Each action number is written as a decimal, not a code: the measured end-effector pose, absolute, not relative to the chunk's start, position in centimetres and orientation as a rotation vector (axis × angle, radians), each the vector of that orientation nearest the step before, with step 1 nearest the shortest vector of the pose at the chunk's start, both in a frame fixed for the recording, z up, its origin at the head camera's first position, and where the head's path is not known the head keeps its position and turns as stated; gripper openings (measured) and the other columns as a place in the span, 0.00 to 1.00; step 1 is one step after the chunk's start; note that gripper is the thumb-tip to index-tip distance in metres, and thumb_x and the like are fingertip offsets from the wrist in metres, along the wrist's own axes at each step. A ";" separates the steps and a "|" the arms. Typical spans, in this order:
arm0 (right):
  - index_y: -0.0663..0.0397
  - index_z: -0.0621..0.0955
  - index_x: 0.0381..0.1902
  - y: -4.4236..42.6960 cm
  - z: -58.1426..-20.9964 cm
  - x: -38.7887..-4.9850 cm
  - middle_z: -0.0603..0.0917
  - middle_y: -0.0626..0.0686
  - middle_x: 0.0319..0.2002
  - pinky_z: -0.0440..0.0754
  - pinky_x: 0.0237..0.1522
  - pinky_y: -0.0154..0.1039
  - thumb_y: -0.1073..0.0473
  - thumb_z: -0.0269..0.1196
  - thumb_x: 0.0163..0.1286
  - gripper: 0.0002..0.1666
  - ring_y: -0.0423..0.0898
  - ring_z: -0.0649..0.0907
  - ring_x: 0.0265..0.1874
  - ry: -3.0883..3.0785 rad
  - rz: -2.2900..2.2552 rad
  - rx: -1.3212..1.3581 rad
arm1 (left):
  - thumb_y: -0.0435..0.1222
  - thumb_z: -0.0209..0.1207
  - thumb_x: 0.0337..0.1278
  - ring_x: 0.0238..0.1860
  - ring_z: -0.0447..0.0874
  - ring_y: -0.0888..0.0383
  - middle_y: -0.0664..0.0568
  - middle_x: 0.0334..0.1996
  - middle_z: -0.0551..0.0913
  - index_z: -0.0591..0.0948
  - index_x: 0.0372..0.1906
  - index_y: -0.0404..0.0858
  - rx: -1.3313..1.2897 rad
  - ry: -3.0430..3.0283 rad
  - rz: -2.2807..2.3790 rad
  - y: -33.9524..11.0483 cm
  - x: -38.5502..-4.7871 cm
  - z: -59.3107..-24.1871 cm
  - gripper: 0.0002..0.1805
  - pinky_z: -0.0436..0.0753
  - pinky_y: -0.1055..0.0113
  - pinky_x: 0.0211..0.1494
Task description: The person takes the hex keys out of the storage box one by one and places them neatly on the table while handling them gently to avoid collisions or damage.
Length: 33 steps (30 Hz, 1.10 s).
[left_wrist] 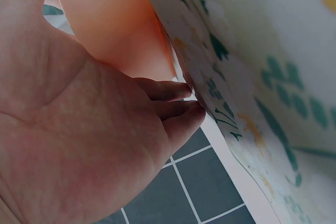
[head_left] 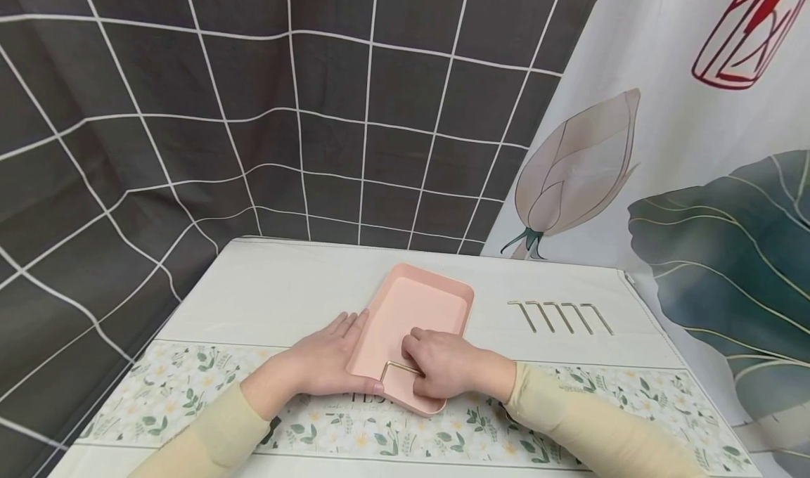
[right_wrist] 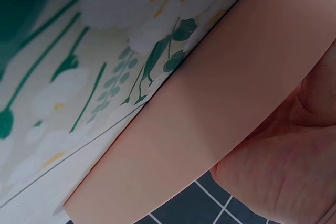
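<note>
A pink rectangular tray [head_left: 424, 302] lies at a slant on the table. My left hand [head_left: 329, 358] rests against its left outer wall with fingers extended, the thumb along the near edge; the left wrist view shows the palm [left_wrist: 79, 129] beside the tray wall [left_wrist: 115, 24]. My right hand [head_left: 443, 362] reaches over the right wall into the tray's near end and holds a brass-coloured L-shaped hex key [head_left: 397, 365], whose bent end points left. The right wrist view shows only part of that hand [right_wrist: 278, 171] behind the tray wall [right_wrist: 199, 93]; its fingertips are hidden there.
Several matching hex keys [head_left: 560, 318] lie in a row right of the tray. A floral band [head_left: 209, 372] crosses the white table cover [head_left: 285, 281]. A dark grid-patterned curtain [head_left: 329, 147] hangs behind, and a white curtain with plant prints [head_left: 595, 218] hangs at right.
</note>
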State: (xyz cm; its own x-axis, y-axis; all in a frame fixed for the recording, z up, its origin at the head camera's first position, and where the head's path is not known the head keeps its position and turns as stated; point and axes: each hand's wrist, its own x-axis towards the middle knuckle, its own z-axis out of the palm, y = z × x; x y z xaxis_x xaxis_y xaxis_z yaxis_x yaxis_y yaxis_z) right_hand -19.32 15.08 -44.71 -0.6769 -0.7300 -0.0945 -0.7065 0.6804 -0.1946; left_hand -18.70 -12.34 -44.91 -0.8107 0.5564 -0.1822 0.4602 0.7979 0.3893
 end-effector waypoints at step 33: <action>0.45 0.80 0.40 14.8 -44.9 -19.2 0.71 0.39 0.30 0.72 0.32 0.34 0.65 0.72 0.62 0.14 0.37 0.71 0.25 2.713 -0.205 -1.274 | 0.80 0.61 0.59 0.89 0.48 0.32 0.32 0.89 0.53 0.46 0.91 0.30 0.790 2.698 0.479 -12.2 -18.6 -44.7 0.77 0.66 0.39 0.85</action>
